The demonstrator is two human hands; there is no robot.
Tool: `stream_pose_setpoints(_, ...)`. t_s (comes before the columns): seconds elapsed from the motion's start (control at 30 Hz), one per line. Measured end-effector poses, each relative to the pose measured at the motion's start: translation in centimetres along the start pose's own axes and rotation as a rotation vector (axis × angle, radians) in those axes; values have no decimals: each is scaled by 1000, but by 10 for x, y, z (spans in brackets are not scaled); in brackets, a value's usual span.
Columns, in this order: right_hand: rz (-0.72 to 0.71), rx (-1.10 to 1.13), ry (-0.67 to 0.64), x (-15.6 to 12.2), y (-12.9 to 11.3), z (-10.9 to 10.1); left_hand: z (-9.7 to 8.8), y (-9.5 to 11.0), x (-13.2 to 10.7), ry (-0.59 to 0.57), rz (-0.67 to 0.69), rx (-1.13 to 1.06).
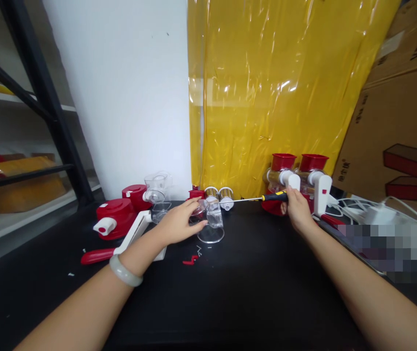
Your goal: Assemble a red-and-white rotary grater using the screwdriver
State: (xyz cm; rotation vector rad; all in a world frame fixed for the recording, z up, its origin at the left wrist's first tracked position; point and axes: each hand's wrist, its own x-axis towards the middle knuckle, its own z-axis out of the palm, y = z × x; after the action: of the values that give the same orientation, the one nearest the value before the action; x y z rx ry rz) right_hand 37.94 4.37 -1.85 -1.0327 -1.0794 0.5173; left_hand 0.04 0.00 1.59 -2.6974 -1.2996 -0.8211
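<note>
Currently I'm seeing the left hand (pixel 179 222) grasping one clear plastic part (pixel 215 217) at six o'clock, the right hand (pixel 298 209) gripping one screwdriver (pixel 274 196) at four. Two metal drums (pixel 226 195) are resting behind, two red-topped machines (pixel 315 176) standing at three, two red bases (pixel 115 217) at eight. The black tabletop (pixel 230 302) is stretching toward six; a white wall (pixel 128 87) is rising at ten.

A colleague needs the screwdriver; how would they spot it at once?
Below the big yellow plastic sheet, find the right hand above the black table. It grips the screwdriver, pointing left. A thin metal shaft and black-and-yellow handle set it apart from the red-and-white devices nearby.
</note>
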Motion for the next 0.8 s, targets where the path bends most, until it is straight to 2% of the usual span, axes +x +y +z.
stream_pose_setpoints(0.2, 181, 213, -10, -2, -9, 2, 0, 0, 0, -12, -3, 6)
stream_pose_setpoints(0.3, 168, 254, -26, -2, -12, 3, -1, 1, 0, -16, -6, 14)
stream_pose_setpoints(0.47, 169, 175, 6, -2, -9, 4, -1, 2, 0, -10, -6, 19)
stream_pose_setpoints(0.67, 40, 66, 0, -1, -3, 2, -1, 1, 0, -33, -10, 30)
stream_pose_setpoints(0.8, 124, 95, 24, -1, -5, 1, -2, 2, -1, -26, -8, 32)
